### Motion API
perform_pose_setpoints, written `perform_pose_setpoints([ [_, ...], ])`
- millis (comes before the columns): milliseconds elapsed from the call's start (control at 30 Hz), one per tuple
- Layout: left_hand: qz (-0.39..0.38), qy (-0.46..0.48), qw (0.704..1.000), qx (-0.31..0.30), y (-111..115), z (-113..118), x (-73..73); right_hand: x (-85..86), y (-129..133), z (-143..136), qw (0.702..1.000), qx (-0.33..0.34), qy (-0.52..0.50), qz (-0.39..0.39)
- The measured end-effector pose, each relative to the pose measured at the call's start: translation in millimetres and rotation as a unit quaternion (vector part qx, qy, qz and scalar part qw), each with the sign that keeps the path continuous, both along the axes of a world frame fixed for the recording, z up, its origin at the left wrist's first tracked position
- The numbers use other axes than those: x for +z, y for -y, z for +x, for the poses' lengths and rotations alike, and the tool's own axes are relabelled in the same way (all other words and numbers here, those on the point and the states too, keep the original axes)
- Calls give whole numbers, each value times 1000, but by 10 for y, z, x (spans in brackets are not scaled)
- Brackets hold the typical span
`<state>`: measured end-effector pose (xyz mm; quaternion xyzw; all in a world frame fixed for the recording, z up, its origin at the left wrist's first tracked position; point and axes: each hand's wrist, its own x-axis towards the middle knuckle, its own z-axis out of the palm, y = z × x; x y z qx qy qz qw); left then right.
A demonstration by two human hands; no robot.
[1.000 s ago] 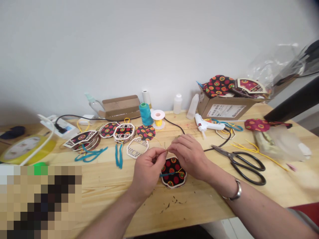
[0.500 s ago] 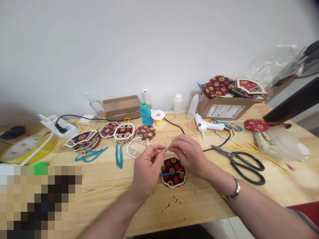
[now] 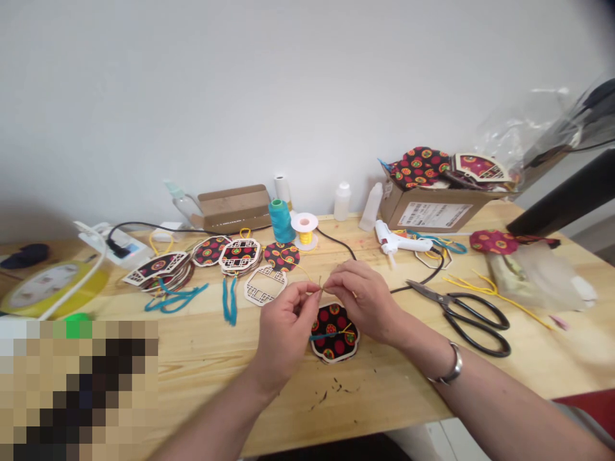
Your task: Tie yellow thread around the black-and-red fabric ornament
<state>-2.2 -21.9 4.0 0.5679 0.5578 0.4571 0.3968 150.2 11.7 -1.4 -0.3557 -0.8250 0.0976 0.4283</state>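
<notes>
Thumb and fingers of my left hand pinch a thin yellow cord. Opposite it, my right hand pinches the same cord, the fingertips of both hands almost meeting. The cord's short end sticks up between them, and a strand runs back toward a yellow spool. Just below the hands lies a black patterned fabric piece with a pale scalloped rim. A teal strand and a bit of yellow cord cross its face. My left hand covers part of its left edge.
Black-handled scissors and a white glue gun lie on the right. A teal thread cone stands at the back. Fabric ornaments and a pale lattice frame lie left. A full cardboard box stands back right.
Both hands stay in nearly the same place, still pinching the cord. The fingertips have shifted only slightly.
</notes>
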Motion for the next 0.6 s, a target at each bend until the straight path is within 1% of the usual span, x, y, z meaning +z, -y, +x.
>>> perform_pose_setpoints([
  [600,24,-41,999,3,-5,-11,-29,27,12,3,999,-1,34,7],
])
